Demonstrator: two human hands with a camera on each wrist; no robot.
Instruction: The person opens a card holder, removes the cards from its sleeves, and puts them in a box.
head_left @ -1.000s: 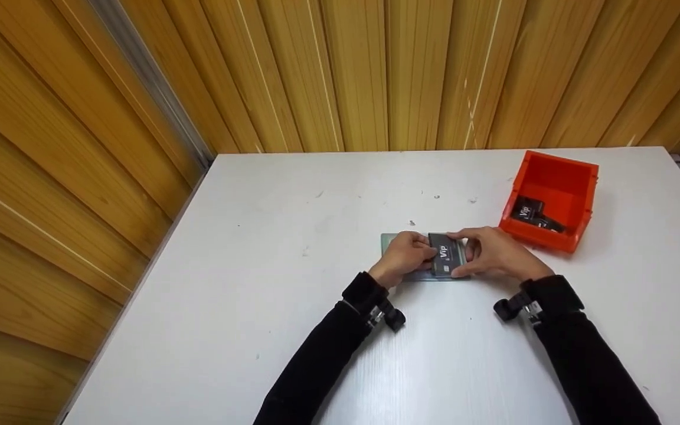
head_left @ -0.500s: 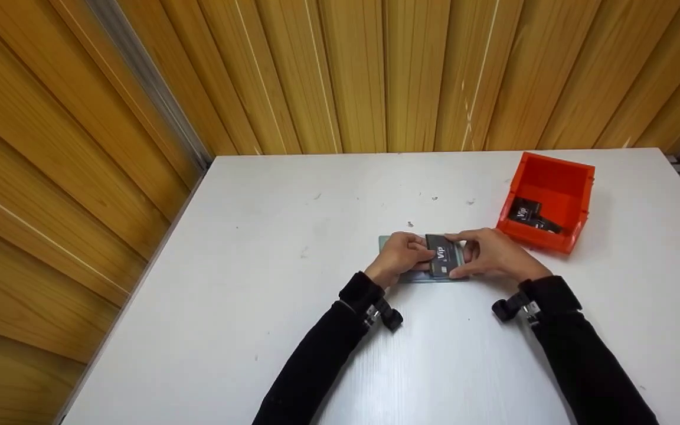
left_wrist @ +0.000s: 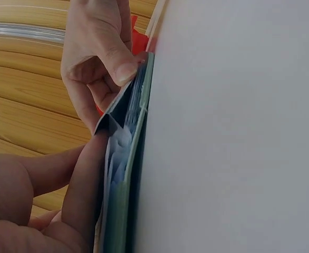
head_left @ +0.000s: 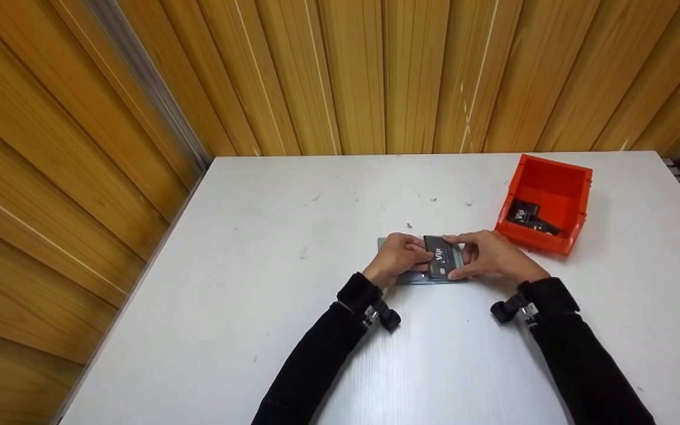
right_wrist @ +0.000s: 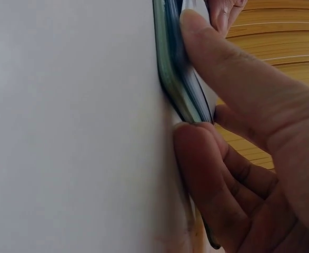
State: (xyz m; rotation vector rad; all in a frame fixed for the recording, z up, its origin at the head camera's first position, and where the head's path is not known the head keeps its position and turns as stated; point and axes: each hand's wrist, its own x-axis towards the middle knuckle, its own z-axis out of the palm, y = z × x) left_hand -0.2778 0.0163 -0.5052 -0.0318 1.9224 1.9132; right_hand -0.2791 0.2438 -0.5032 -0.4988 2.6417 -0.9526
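Note:
A black card printed "Vip" lies over a pale green card holder on the table. My right hand grips the card by its right side, thumb on the near corner and a finger on the far one. From the left, my left hand pinches at the holder's pages, its fingertips at the card's left edge. In the left wrist view, clear plastic sleeves bulge apart beneath the card, above the green cover. The right wrist view shows the holder's rounded corner by my fingers.
An orange-red bin stands at the back right of the white table, with several black cards in it. Wood-patterned walls rise behind and to the left. Each wrist wears a black strap with a small camera.
Both hands and the card keep almost the same place on the holder. The head view has shifted very slightly, moving the whole scene a little down and left.

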